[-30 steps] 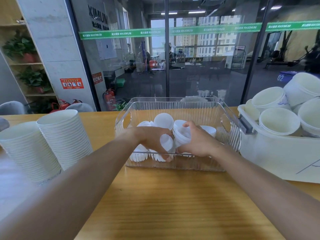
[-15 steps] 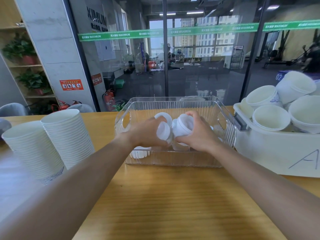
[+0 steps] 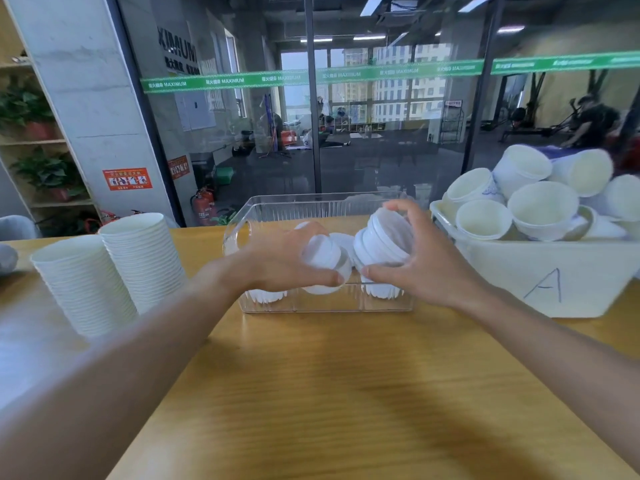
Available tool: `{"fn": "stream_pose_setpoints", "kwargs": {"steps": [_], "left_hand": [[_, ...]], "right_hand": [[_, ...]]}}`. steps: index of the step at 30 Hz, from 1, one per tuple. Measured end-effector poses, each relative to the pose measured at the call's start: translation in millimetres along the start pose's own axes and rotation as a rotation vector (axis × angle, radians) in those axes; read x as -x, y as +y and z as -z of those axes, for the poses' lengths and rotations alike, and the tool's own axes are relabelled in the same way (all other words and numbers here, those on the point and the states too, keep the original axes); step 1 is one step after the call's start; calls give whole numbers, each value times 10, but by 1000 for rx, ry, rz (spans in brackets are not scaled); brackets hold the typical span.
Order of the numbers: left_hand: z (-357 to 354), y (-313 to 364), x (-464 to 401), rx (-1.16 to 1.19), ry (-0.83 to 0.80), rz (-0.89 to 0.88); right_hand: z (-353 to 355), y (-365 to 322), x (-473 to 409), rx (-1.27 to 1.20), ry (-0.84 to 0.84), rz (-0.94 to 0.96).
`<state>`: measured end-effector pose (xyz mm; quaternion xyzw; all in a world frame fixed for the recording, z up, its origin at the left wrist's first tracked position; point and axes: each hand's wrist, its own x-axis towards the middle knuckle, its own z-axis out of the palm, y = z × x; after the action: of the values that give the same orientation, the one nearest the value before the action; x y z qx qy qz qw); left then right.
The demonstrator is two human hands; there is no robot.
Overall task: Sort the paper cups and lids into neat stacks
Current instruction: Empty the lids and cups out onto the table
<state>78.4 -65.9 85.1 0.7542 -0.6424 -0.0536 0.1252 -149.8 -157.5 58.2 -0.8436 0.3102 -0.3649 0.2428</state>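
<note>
I am holding two batches of white plastic lids over the clear bin [image 3: 322, 299], apparently to nest them into one stack. My left hand [image 3: 277, 261] is gripping the smaller lid stack [image 3: 323, 258], fingers curled round it and thumb beneath. My right hand [image 3: 426, 268] is pinching the taller lid stack [image 3: 382, 242], tilted, fingers arched over its top. Both forearms are reaching forward across the wooden surface [image 3: 346, 393]. Stacked paper cups [image 3: 114, 268] are standing to the left.
</note>
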Motion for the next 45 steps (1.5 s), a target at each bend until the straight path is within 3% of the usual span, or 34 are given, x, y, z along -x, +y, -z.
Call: {"fn": "stream_pose_setpoints", "kwargs": {"steps": [5,12,21,27,35,45], "left_hand": [[-281,544,197,40,-72,-106],[-864,1329,117,95,-101,-304],[-1577,2063,-246,251,-69,-327],[-1877,2034,-311,396,19,-358],[-1895,1788,-186,411,87,-467],[-1418,1342,-8,389,279,-418]], "right_hand": [[364,264,672,121,-31,-36],[910,899,1303,189,42,-252],[1285,1417,1613,248,83,-372],[1353,1681,1803,162,123,-390],[1396,1525,1791,151,215,-320],[1031,878,1314,196,249,-15]]}}
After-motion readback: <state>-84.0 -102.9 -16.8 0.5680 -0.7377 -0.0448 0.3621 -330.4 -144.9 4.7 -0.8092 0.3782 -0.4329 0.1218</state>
